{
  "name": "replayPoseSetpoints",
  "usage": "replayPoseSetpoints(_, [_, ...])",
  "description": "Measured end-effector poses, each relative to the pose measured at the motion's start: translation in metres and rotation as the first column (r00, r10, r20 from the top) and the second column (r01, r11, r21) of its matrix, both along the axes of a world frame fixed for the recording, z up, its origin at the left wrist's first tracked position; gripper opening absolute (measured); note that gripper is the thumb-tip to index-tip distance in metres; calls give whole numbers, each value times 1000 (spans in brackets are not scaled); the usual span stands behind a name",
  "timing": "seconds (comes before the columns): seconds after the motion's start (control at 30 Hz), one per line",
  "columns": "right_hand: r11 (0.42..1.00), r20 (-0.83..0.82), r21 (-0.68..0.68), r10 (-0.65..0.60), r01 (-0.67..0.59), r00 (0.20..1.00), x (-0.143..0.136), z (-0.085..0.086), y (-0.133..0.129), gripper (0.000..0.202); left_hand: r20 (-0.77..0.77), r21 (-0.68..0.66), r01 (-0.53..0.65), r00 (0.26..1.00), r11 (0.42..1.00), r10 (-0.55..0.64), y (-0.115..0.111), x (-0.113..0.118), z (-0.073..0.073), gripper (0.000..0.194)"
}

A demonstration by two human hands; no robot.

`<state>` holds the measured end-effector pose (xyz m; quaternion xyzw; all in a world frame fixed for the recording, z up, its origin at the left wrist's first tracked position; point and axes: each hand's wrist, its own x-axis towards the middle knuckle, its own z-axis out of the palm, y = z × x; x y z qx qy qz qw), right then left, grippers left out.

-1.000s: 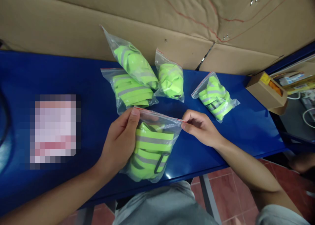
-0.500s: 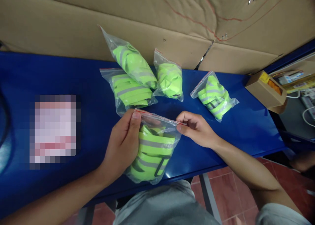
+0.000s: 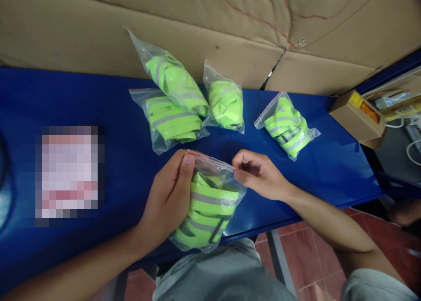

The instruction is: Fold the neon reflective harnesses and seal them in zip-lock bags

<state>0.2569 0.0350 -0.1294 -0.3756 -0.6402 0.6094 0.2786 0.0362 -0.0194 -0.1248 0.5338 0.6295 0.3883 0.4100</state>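
A clear zip-lock bag [image 3: 210, 209] with a folded neon-yellow strap, banded in grey, is held up over the front edge of the blue table [image 3: 118, 187]. My left hand [image 3: 171, 195] grips the bag's left side, its thumb on the upper corner by the red zip line. On the right, my right hand [image 3: 259, 173] pinches the zip edge near the other top corner, fingers curled. Black trim shows through the plastic low on the strap. Whether the zip is fully closed I cannot tell.
Similar filled bags lie behind: a leaning bag [image 3: 177, 81] over a flat bag [image 3: 171, 116], a middle bag [image 3: 225, 103] and a right bag [image 3: 287, 125]. A cardboard box [image 3: 355, 116] stands at the right end. A pixelated pale item [image 3: 67, 169] lies left.
My right hand has slid slightly left along the zip edge. My left hand and the bag have shifted a little right and down in view.
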Motion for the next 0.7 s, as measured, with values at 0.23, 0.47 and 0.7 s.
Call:
replayPoseSetpoints(0.23, [1000,9,-3,29,-29,1000,-2,2,-2,13,0,26,52,999,998,-52,-1,4,-1,40])
replayPoseSetpoints(0.47, [1000,34,16,20,-21,999,-6,3,-6,13,22,-3,119,993,993,-119,-7,8,-4,43])
replayPoseSetpoints(0.7, [999,76,-11,44,-43,996,-8,3,-11,8,86,-15,177,981,984,-175,-10,14,-4,40])
